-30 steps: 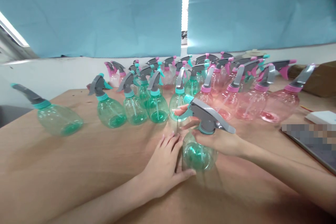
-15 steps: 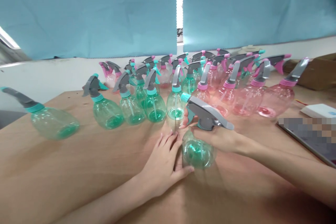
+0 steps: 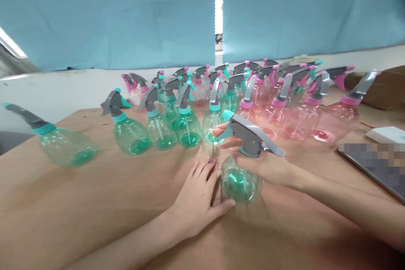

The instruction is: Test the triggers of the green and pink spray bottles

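Green spray bottle [image 3: 237,183] stood on the surface [image 3: 95,211] left of the dark flat device [image 3: 363,164], right hand [image 3: 265,168] curled around its neck [image 3: 249,153], left hand [image 3: 198,194] spread, gripping nothing. It looked light, slick, squeezable; the neck seemed the surest hold.

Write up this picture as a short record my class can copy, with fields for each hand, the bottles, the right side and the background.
Left hand: back upward on the wooden table, beside the held bottle
Right hand: around the upper part of a green spray bottle
Other front bottles: green bottles to the left, pink bottles to the right
Right side: white box, brown box
Background: blue sheet
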Demonstrator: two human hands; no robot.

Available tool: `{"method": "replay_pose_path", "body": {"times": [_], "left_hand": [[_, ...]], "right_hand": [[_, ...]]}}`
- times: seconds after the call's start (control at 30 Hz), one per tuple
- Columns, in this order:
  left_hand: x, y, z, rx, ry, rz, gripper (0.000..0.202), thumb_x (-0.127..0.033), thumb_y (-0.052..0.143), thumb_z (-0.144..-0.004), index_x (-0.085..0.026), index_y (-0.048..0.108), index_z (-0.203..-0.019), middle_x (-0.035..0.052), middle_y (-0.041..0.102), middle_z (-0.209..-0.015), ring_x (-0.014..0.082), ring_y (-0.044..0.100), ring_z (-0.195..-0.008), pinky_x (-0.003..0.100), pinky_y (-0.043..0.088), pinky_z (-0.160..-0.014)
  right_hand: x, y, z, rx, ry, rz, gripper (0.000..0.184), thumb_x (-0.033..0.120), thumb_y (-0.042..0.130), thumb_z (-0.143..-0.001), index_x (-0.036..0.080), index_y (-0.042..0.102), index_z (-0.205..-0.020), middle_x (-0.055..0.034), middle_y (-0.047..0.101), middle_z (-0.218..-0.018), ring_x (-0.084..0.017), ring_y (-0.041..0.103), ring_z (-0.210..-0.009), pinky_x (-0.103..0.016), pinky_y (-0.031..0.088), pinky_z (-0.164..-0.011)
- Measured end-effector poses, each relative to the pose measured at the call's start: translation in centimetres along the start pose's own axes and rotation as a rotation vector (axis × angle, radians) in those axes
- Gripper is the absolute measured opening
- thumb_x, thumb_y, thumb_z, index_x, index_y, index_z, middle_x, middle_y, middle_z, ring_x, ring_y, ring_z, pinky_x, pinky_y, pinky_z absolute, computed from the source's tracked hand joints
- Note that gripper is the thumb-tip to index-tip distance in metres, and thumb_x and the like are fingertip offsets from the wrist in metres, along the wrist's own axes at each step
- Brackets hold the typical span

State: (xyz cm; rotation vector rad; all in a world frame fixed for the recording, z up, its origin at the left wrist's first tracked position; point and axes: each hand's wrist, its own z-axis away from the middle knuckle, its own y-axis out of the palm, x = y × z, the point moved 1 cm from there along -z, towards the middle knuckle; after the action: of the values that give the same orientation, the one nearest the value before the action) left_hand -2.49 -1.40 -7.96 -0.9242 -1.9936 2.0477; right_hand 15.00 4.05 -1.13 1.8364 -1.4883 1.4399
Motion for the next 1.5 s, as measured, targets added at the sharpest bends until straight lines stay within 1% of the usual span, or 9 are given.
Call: {"method": "replay_pose_path", "body": {"times": [0.1,0.23,0.33,0.47,0.73,0.9,1.13,1.3,1.5], "left_hand": [[0.03,0.09,0.01,0.005,-0.011,-0.009,0.075,-0.064,0.049,-0.089,-0.012,0.040,-0.141,0.0205,0.036,-0.151,0.0374,0.029,-0.141,0.061,0.026,-0.113],[0.22,0.40,0.15,0.003,-0.034,-0.022,0.082,-0.065,0.049,-0.089,-0.012,0.030,-0.148,0.0222,0.029,-0.155,0.0383,0.023,-0.144,0.062,0.023,-0.114],[0.37,0.52,0.17,0.002,-0.044,-0.038,0.083,-0.066,0.050,-0.087,-0.012,0.032,-0.147,0.0231,0.029,-0.154,0.0391,0.022,-0.144,0.063,0.022,-0.114],[0.41,0.40,0.09,-0.006,-0.023,-0.043,0.079,-0.065,0.050,-0.088,-0.016,0.033,-0.147,0.0215,0.032,-0.153,0.0381,0.025,-0.143,0.062,0.022,-0.114],[0.31,0.28,0.17,0.004,-0.024,-0.015,0.079,-0.065,0.050,-0.088,-0.014,0.035,-0.147,0.0219,0.030,-0.154,0.0395,0.023,-0.144,0.063,0.022,-0.113],[0.42,0.34,0.23,-0.012,-0.010,-0.012,0.078,-0.064,0.050,-0.088,-0.016,0.034,-0.147,0.0198,0.030,-0.155,0.0378,0.023,-0.144,0.062,0.022,-0.113],[0.36,0.30,0.16,0.002,-0.018,-0.008,0.076,-0.063,0.051,-0.088,-0.017,0.036,-0.146,0.0198,0.031,-0.154,0.0383,0.023,-0.144,0.062,0.023,-0.113],[0.31,0.19,0.18,0.018,-0.030,-0.005,0.077,-0.064,0.050,-0.088,-0.016,0.034,-0.147,0.0195,0.027,-0.156,0.0383,0.021,-0.145,0.062,0.021,-0.114],[0.38,0.25,0.21,0.001,-0.017,0.002,0.077,-0.063,0.051,-0.088,-0.017,0.034,-0.147,0.0199,0.026,-0.156,0.0389,0.021,-0.144,0.063,0.022,-0.113]], "right_hand": [[-0.20,0.08,0.21,0.001,0.005,-0.005,0.055,0.018,0.052,-0.074,0.029,0.058,-0.127,-0.0012,0.073,-0.095,-0.022,0.071,-0.093,-0.034,0.060,-0.077],[-0.31,0.09,0.28,-0.014,0.006,0.006,0.058,0.017,0.053,-0.073,0.030,0.057,-0.129,-0.0016,0.074,-0.097,-0.024,0.070,-0.097,-0.035,0.060,-0.080],[-0.39,0.11,0.28,-0.028,0.001,0.022,0.057,0.018,0.053,-0.073,0.029,0.058,-0.129,-0.0024,0.074,-0.097,-0.024,0.070,-0.096,-0.036,0.060,-0.079],[-0.49,0.08,0.34,-0.039,-0.016,0.067,0.055,0.021,0.053,-0.074,0.029,0.058,-0.129,-0.0031,0.074,-0.097,-0.024,0.071,-0.090,-0.036,0.061,-0.075],[-0.54,0.09,0.21,-0.033,-0.019,0.060,0.055,0.020,0.054,-0.074,0.028,0.058,-0.128,-0.0033,0.074,-0.099,-0.024,0.071,-0.095,-0.036,0.061,-0.077],[-0.45,0.08,0.19,-0.025,-0.026,0.086,0.055,0.019,0.052,-0.075,0.029,0.058,-0.129,-0.0012,0.075,-0.096,-0.022,0.071,-0.091,-0.036,0.060,-0.082],[-0.31,0.00,0.34,-0.067,0.006,0.163,0.056,0.020,0.053,-0.072,0.029,0.059,-0.127,-0.0001,0.075,-0.089,-0.021,0.071,-0.084,-0.033,0.060,-0.074],[-0.49,0.04,0.33,-0.063,0.025,0.186,0.055,0.022,0.053,-0.073,0.028,0.058,-0.128,0.0000,0.074,-0.084,-0.021,0.071,-0.080,-0.031,0.059,-0.069],[-0.42,-0.02,0.31,-0.016,0.009,0.122,0.054,0.021,0.053,-0.075,0.030,0.057,-0.128,0.0010,0.073,-0.083,-0.022,0.071,-0.082,-0.033,0.060,-0.073]]}}
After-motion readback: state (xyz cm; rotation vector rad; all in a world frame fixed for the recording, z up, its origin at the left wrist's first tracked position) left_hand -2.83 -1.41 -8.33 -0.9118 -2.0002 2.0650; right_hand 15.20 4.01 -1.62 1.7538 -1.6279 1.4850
